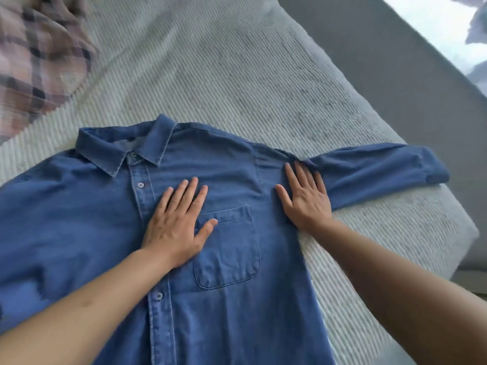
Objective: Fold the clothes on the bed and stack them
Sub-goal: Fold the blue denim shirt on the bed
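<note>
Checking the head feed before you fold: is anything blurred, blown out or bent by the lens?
Head view: the denim shirt and both flat hands, left hand and right hand, are sharp; the plaid garment at top left is smeared with blur; the window patch at top right is overexposed; the wide-angle lens bows the bed edges; light is soft, shadows faint.

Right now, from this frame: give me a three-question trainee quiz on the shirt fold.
1. True or false: the blue denim shirt lies front up, buttoned.
2. Which hand presses where the sleeve joins the body? A) left hand B) right hand
3. Fill in: the chest pocket lies between the two ____.

Key: 1 true. 2 B. 3 hands. Both hands lie flat, fingers straight; the plaid garment sits apart on the bed.
</note>
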